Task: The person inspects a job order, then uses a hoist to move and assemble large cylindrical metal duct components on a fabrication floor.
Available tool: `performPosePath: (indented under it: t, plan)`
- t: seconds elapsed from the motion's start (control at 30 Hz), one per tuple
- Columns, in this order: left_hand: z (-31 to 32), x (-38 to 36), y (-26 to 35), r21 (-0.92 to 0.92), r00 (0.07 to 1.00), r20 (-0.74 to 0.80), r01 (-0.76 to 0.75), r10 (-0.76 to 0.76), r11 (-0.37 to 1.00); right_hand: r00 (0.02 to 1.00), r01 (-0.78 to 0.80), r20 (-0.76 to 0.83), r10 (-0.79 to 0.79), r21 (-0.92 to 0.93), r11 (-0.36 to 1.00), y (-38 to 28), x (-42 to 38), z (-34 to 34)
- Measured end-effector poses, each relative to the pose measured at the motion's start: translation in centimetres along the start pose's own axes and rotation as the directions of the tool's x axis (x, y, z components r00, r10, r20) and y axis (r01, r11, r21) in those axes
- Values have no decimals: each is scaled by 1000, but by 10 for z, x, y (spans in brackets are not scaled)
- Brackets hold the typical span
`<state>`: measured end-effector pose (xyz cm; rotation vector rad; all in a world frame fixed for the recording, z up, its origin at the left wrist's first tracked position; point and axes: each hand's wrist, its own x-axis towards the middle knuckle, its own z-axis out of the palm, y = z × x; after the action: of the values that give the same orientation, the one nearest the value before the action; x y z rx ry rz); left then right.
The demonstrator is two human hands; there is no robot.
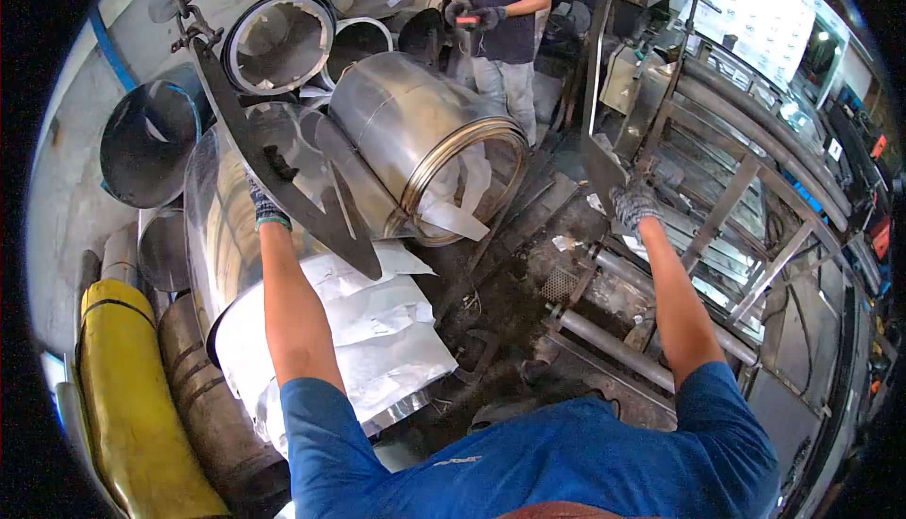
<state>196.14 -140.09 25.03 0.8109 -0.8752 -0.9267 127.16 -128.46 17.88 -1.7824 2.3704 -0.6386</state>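
My left hand [268, 208], in a grey knitted glove, is closed round the edge of a long flat dark metal arm [326, 212]. A shackle [193, 28] joins that arm at its upper end, and its tapered tip hangs over white sheeting [368, 330] on a big metal cylinder [226, 189]. Out to the right, my gloved right hand [635, 206] grips a second flat metal arm [602, 172], with a narrow upright part rising above it. Part of the fingers of each hand is hidden.
A large shiny rolled cylinder [406, 104] lies ahead, with more open drums [280, 42] behind. A co-worker [500, 9] in dark gloves stands beyond, holding a small red object [467, 21]. Rollers [613, 349] and a steel frame [746, 179] occupy the right; a yellow padded tube [132, 396] lies left.
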Motion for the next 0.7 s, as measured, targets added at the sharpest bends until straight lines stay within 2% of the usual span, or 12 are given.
performPosePath:
  t: [0.03, 0.1, 0.13, 0.17, 0.23, 0.27, 0.37, 0.43, 0.5, 0.57, 0.6, 0.7]
  plan:
    - [-14, 3, -5, 2, 1000, -9, -9, 9, 1000, 1000, 13, 0, -13, 4, 1000, -2, 11, -2]
    - [-43, 1, -14, -234, 923, 382, 45, 49, 971, 993, 121, 17, -121, -26, 992, -5, 32, -4]
    - [-55, 4, -21, -85, 955, 289, -52, 74, 995, 998, 67, 27, -65, -72, 995, -10, 42, -2]
    - [35, -66, 24, -48, 995, -99, -2, -3, 999, 997, 73, 21, -72, -67, 995, -19, 56, -7]
    - [3, -65, 7, -26, 998, 44, -51, 52, 998, 936, -16, 343, 75, -171, 985, -35, 83, -17]
    - [5, -75, 9, -18, 998, 39, -56, 57, 998, 968, 106, 239, -77, -111, 988, -27, 97, -2]
    - [17, -96, 14, 7, 996, -18, -91, 91, 996, 969, 145, 231, -91, -229, 962, -35, 137, 15]
    - [10, -103, 15, -332, 968, 251, 69, 18, 941, 955, 239, 234, -184, -235, 942, -42, 161, 24]
    - [18, -117, 19, -266, 979, 202, 25, 30, 964, 946, 197, 292, -142, -168, 966, -47, 188, 38]
    - [12, -119, 18, -400, 945, 323, 185, -51, 898, 935, 229, 309, -171, -161, 960, -56, 196, 44]
    - [20, -127, 22, -396, 947, 319, 177, -46, 901, 935, 220, 313, -165, -150, 964, -65, 195, 40]
    - [55, -158, 29, -334, 999, 52, 27, -10, 942, 936, 214, 305, -175, -99, 972, -73, 213, 64]
